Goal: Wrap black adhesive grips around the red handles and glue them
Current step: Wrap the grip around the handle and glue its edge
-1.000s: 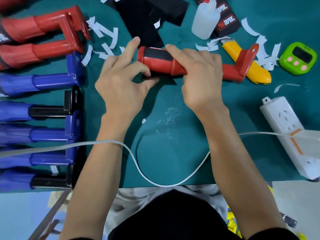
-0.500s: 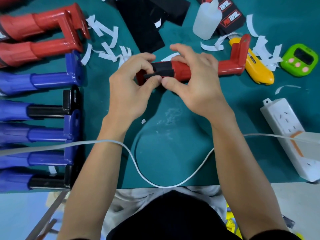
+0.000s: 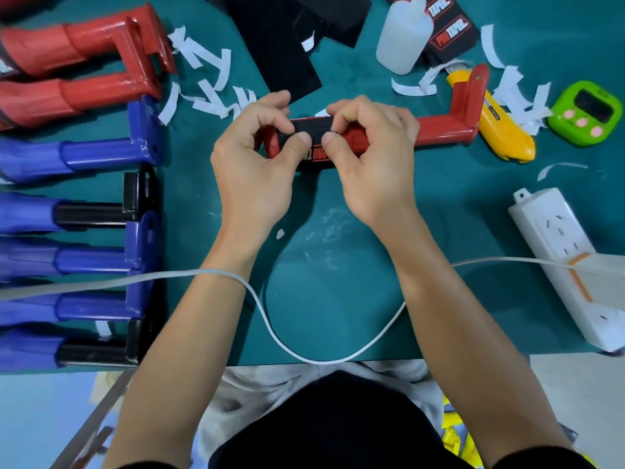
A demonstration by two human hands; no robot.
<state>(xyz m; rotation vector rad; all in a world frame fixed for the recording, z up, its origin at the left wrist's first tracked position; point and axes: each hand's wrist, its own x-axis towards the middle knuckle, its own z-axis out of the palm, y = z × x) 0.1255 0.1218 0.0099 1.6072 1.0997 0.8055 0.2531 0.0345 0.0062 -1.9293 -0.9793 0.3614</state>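
Note:
A red handle lies across the middle of the green mat, its bracket end pointing right. A black adhesive grip with red lettering is wound round its left part. My left hand curls round the handle's left end, thumb pressed on the grip. My right hand holds the handle just to the right, its thumb and fingers pinching the grip's edge. More black grip sheets lie at the back. A white glue bottle stands behind the handle.
Two red handles and several blue and black ones line the left side. A yellow utility knife, green timer, white power strip, white backing-paper scraps and a white cable crossing my forearms surround the work.
The handle was turned and lifted so its bracket end stands up. Both hands closed in on the grip, thumbs now meeting on its front; more of the black grip covers the handle.

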